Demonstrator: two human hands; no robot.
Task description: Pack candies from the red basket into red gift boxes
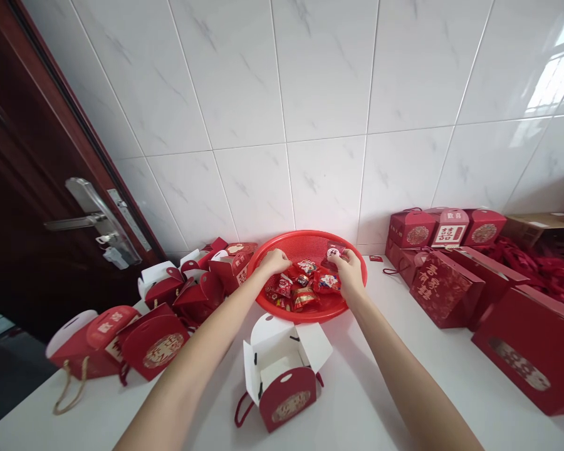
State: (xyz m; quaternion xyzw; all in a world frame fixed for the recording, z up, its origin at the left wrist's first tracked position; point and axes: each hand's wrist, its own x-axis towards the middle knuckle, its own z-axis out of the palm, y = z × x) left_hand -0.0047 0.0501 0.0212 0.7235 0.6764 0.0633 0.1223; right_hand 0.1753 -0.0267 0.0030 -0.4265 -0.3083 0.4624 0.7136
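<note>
Both hands are over a red plastic basket (356, 247) of red-wrapped candies (305, 294). My left hand (275, 260) is at the basket's left side, its fingers curled together; anything in them is hidden. Over on the right, my right hand (350, 270) pinches a small clear-and-red candy packet (333, 253) with a pale round print. In front of the basket, between my forearms, stands an open red gift box (289, 401), its white flaps spread. A dark red cord handle hangs from its side, and no contents show inside it.
Several red gift boxes (155, 344), some with flaps up, crowd the left of the white table (357, 401). More closed boxes (446, 288) stand at the right, near a heap of red ribbon-like material (540, 266). A tiled wall (324, 175) rises behind; a door handle (82, 219) is at left.
</note>
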